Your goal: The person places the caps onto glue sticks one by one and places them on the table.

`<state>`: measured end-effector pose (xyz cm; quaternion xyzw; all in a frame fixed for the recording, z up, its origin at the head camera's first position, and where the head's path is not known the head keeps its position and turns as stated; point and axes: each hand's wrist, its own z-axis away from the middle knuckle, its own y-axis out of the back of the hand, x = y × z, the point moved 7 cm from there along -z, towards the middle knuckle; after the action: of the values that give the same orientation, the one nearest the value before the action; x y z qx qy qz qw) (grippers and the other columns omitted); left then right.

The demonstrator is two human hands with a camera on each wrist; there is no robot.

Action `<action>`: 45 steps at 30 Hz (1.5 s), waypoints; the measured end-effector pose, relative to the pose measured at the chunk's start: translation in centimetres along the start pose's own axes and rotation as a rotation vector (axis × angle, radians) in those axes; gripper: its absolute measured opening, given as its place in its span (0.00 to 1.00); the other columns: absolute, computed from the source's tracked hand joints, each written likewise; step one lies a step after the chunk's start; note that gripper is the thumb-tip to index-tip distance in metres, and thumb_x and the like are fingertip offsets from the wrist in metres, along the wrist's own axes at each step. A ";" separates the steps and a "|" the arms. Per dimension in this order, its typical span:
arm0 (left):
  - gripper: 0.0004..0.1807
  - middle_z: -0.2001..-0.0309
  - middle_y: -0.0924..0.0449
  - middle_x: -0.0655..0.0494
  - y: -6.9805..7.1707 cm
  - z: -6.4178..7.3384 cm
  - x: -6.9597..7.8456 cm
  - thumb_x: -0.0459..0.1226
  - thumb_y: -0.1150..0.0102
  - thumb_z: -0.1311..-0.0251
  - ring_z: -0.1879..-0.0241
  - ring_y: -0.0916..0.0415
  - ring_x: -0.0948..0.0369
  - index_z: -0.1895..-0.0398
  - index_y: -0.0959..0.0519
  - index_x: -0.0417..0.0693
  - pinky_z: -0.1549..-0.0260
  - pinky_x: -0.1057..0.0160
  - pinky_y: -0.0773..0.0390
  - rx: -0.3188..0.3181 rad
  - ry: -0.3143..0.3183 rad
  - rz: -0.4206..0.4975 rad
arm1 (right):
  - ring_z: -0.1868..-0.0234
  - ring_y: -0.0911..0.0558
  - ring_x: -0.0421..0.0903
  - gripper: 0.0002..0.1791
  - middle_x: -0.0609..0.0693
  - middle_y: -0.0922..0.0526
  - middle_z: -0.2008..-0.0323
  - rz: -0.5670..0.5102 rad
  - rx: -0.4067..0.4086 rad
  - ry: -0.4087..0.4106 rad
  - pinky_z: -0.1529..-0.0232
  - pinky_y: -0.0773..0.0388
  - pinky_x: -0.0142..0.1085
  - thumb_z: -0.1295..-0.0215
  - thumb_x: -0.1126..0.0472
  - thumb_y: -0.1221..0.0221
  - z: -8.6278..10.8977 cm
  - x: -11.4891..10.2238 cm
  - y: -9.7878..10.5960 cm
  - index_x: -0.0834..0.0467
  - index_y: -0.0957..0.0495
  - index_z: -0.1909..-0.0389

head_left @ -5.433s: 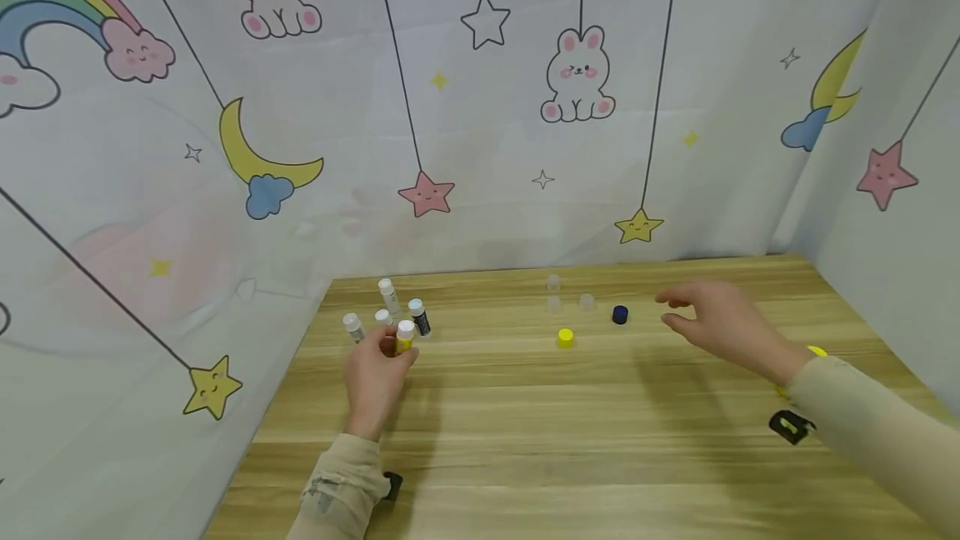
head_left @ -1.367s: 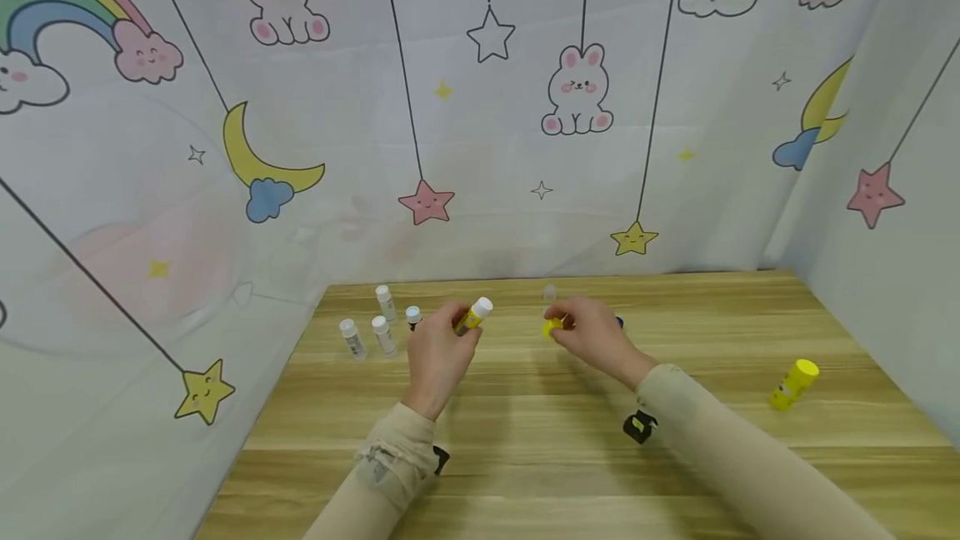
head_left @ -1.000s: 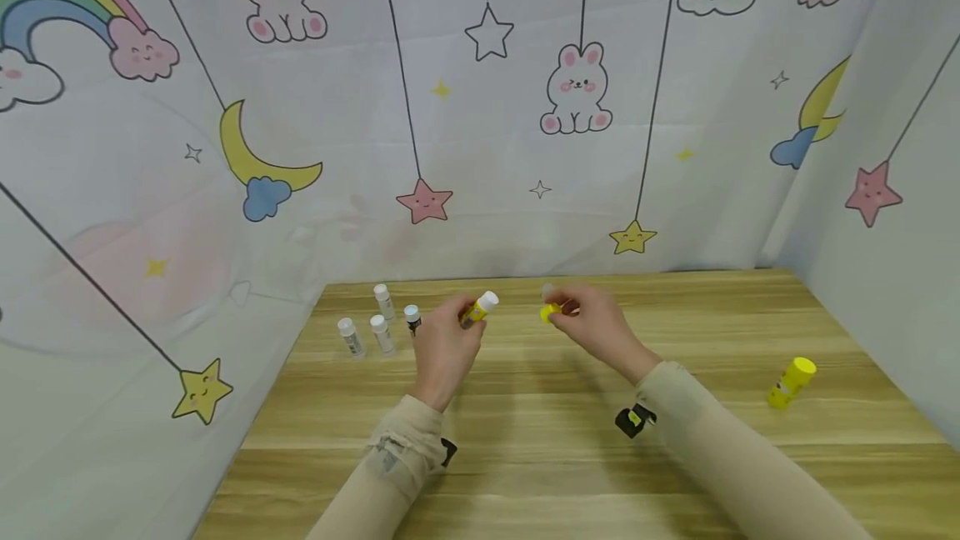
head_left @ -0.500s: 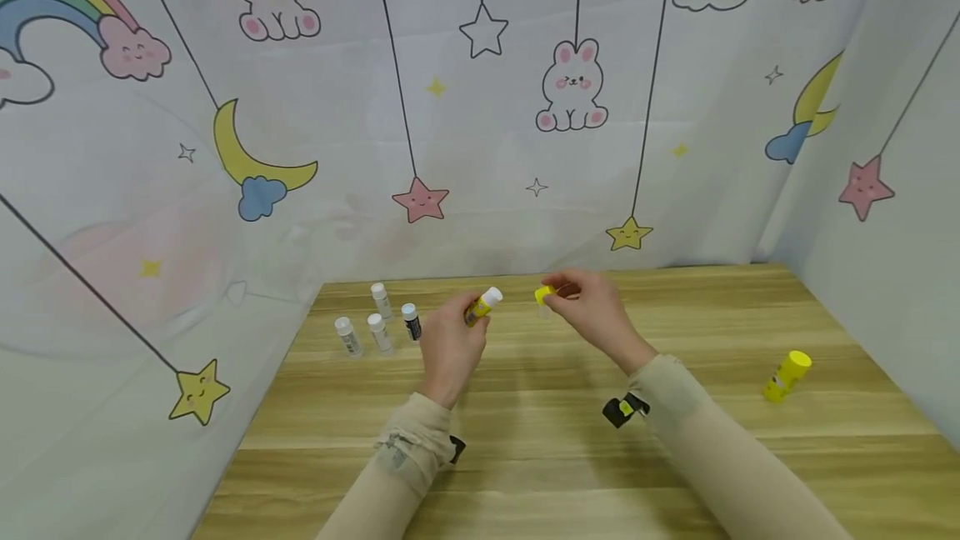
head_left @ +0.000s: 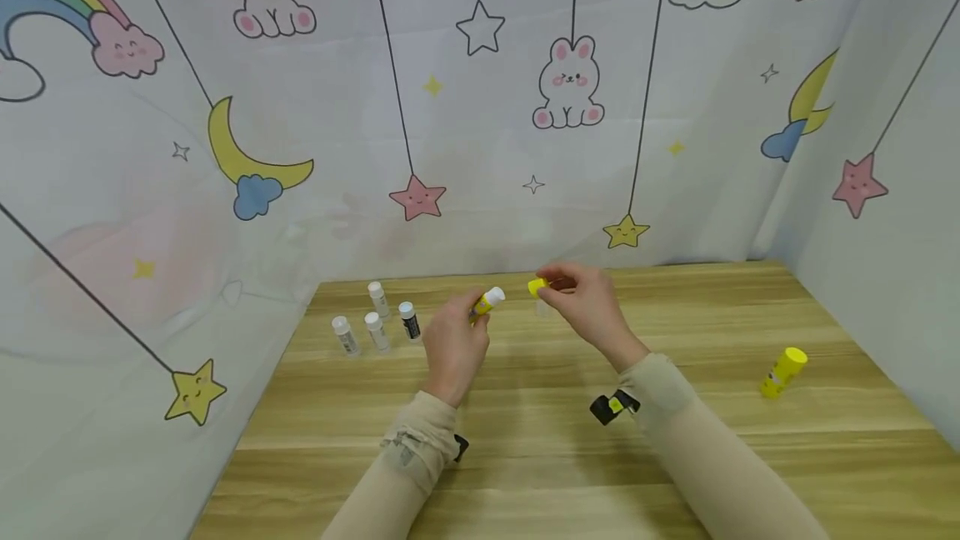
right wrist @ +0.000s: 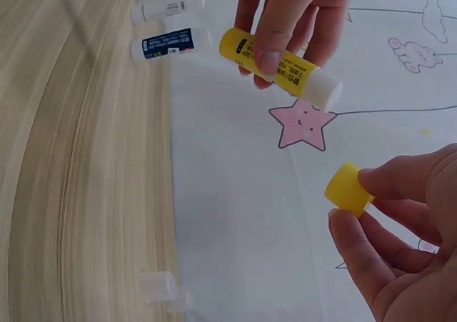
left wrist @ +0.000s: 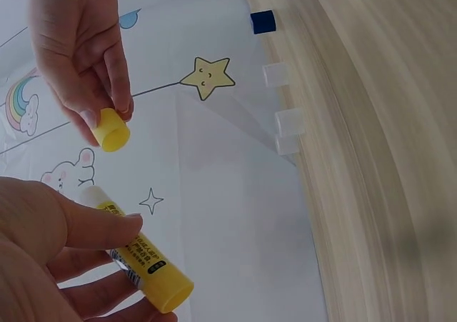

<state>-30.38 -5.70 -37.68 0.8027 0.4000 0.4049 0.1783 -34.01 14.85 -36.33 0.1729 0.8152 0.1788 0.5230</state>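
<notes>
In the head view my left hand (head_left: 456, 348) grips a yellow glue stick (head_left: 486, 302), its bare white end tilted up toward the right. The right wrist view shows the glue stick's (right wrist: 282, 63) printed label under my thumb. My right hand (head_left: 588, 307) pinches a small yellow cap (head_left: 536, 287) between thumb and fingers. In the left wrist view the cap's (left wrist: 112, 131) open end faces the glue stick. Cap and glue stick are a short gap apart, both above the table.
Several uncapped glue sticks stand at the table's left: white-labelled ones (head_left: 378, 332) and a dark-labelled one (head_left: 409, 321). A larger yellow tube (head_left: 783, 372) stands at the right. Clear caps (left wrist: 289, 122) and a dark blue cap (left wrist: 263, 22) lie near the back edge.
My left hand has carried the glue stick from the group at left toward the middle. My right hand has picked the yellow cap off the table, lifted it and brought it left, tilting it.
</notes>
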 end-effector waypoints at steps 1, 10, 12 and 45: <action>0.19 0.58 0.13 0.52 0.0 0.0 0.1 0.30 0.24 0.48 0.62 0.15 0.53 0.52 0.14 0.51 0.68 0.50 0.17 0.003 -0.005 0.000 | 0.57 0.15 0.45 0.12 0.48 0.14 0.55 -0.002 0.004 0.002 0.57 0.16 0.39 0.36 0.62 0.31 0.0 0.0 0.0 0.56 0.15 0.52; 0.19 0.60 0.14 0.52 -0.1 -0.1 0.8 0.30 0.25 0.48 0.64 0.16 0.52 0.52 0.14 0.52 0.69 0.51 0.18 0.006 -0.029 -0.035 | 0.56 0.15 0.45 0.13 0.48 0.14 0.55 -0.032 0.003 0.015 0.57 0.16 0.38 0.37 0.64 0.30 0.1 -0.3 -0.1 0.57 0.14 0.52; 0.19 0.61 0.14 0.52 -0.1 0.0 1.0 0.30 0.25 0.48 0.64 0.16 0.52 0.53 0.13 0.52 0.70 0.51 0.18 0.011 -0.038 -0.040 | 0.56 0.14 0.46 0.13 0.49 0.14 0.55 -0.037 0.001 0.019 0.57 0.16 0.38 0.38 0.65 0.30 0.2 -0.4 -0.1 0.58 0.15 0.51; 0.17 0.63 0.16 0.54 -0.7 0.5 2.1 0.29 0.25 0.49 0.64 0.19 0.54 0.55 0.13 0.51 0.70 0.53 0.17 0.031 -0.104 -0.119 | 0.59 0.14 0.44 0.12 0.46 0.13 0.57 -0.018 -0.046 0.031 0.61 0.15 0.38 0.35 0.61 0.32 0.5 -0.4 -1.0 0.54 0.14 0.51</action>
<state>-29.60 -3.58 -37.35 0.8000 0.4435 0.3451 0.2104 -33.48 13.82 -36.69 0.1510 0.8203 0.1954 0.5158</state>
